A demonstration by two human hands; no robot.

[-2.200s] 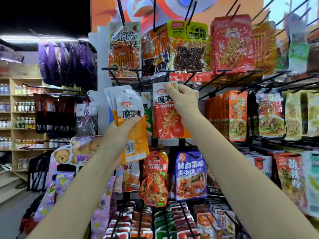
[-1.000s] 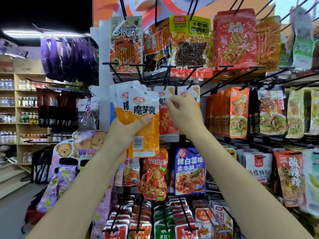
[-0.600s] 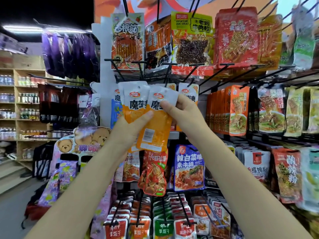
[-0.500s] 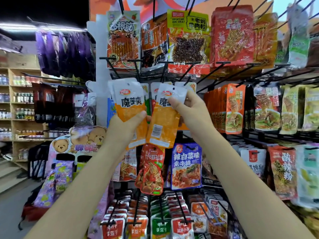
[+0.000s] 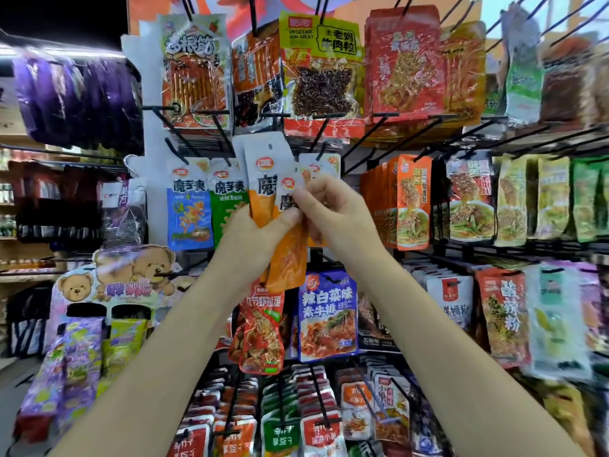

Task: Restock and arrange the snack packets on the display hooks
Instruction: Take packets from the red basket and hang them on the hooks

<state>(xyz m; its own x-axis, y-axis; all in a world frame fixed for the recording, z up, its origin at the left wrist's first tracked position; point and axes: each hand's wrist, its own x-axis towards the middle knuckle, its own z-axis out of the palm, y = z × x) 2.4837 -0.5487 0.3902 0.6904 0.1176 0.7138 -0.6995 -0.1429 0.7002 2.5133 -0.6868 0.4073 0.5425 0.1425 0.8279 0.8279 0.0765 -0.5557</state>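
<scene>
My left hand (image 5: 253, 239) grips a small bunch of orange-and-white snack packets (image 5: 263, 173) by their lower halves, held upright in front of the rack. My right hand (image 5: 329, 209) pinches the white top of the front orange packet (image 5: 288, 255), which hangs tilted between both hands. Behind them, blue (image 5: 189, 206) and green (image 5: 227, 199) packets of the same brand hang on black display hooks (image 5: 178, 150). A further packet (image 5: 324, 163) hangs on the hook just behind my right fingers.
Larger red and yellow snack bags (image 5: 321, 74) hang on the row above. Orange packets (image 5: 412, 202) fill hooks to the right, a blue packet (image 5: 328, 315) and a red one (image 5: 260, 328) hang below. Long black hook ends (image 5: 362, 136) jut toward me. Shop shelves stand far left.
My right hand left the hanging red packet, came to the bunch and took the front orange packet by its top. Both hands have drawn closer together, the packet tilting.
</scene>
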